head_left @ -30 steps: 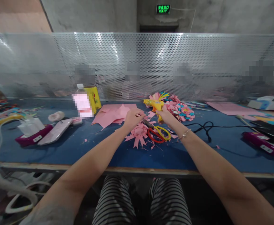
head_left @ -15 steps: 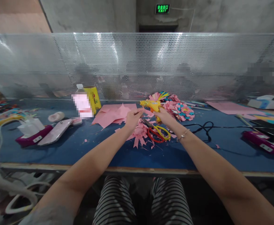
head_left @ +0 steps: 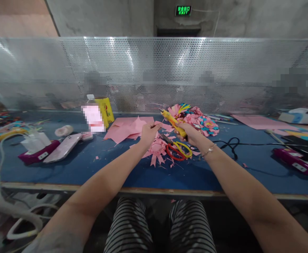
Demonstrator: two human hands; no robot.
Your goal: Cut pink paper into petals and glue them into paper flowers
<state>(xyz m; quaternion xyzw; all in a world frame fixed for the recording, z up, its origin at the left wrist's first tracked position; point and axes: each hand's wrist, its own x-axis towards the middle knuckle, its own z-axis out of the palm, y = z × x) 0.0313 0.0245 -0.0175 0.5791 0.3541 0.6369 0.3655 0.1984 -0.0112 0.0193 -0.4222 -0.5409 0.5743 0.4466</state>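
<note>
My right hand is wrapped round a yellow hot glue gun, its nozzle pointing up and to the left. My left hand is closed in a pinch on a pink paper strip that sticks out to the right. Below my hands lies a fringed pink paper flower. Scissors with red and yellow handles rest against its right side. Behind the glue gun sits a bunch of pink and blue paper flowers. Pink paper sheets lie left of my left hand.
A bottle and yellow box stand at the back left. Nearer are a phone and a purple tissue holder. A black cord runs right toward a purple power strip. A perforated metal screen borders the table.
The glue gun has turned in my right hand: its nozzle has risen and its body now slants down to the right. My left hand has hardly moved.
</note>
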